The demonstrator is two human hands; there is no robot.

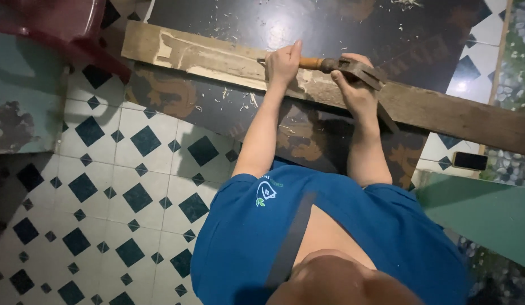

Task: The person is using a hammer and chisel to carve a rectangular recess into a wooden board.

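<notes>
Hammer [353,69] on worn plank [217,59], left hand [283,63] grip closed round handle, right hand [355,90] clasping head.

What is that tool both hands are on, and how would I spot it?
Find the long wooden plank lying across the dark board on the tiled floor. Midway along it, the left hand grips an orange-brown wooden handle while the right hand presses the metal blade: a hand scraping tool. It is the only metal thing on the plank.

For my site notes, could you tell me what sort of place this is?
Probably a home floor used for woodwork: a patterned tile floor, a worn wooden plank on a dark board, and scattered shavings.
</notes>
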